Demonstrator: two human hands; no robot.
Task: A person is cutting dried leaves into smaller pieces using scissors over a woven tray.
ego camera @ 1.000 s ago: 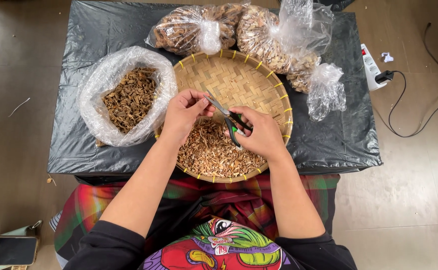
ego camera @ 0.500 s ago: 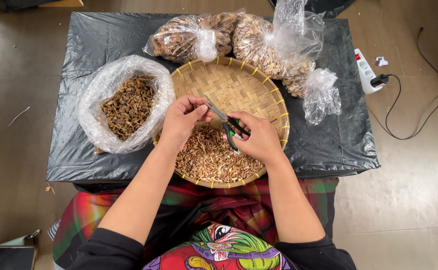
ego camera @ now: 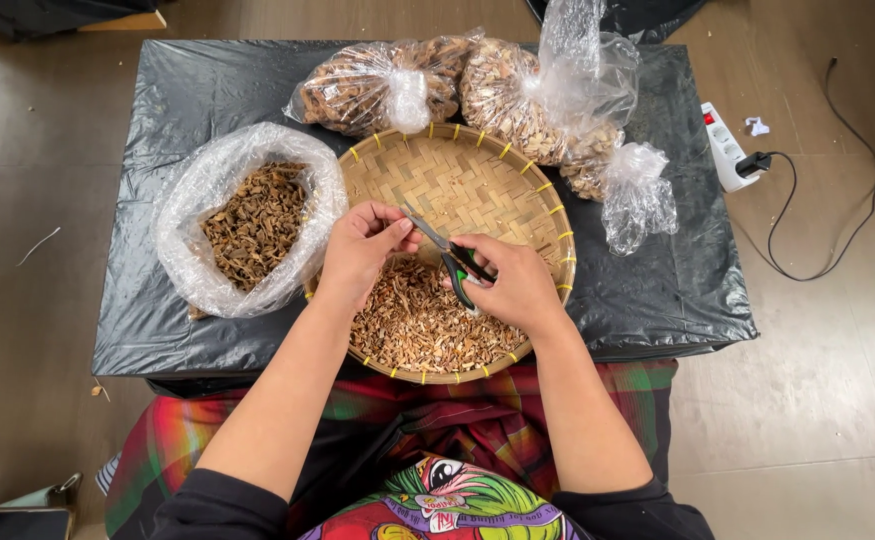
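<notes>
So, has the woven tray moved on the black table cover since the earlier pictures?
No. The woven tray keeps its place: its far rim touches the two tied bags and its left edge meets the open bag, as before. Only the camera view shifted slightly.

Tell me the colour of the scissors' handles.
Black with green trim, on the scissors in the right hand; the head view shows them best.

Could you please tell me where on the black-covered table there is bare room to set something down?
Free: the table's far-left corner, and its right edge beyond the small tied bag. Crowded: centre, filled by the woven tray and open bag.
</notes>
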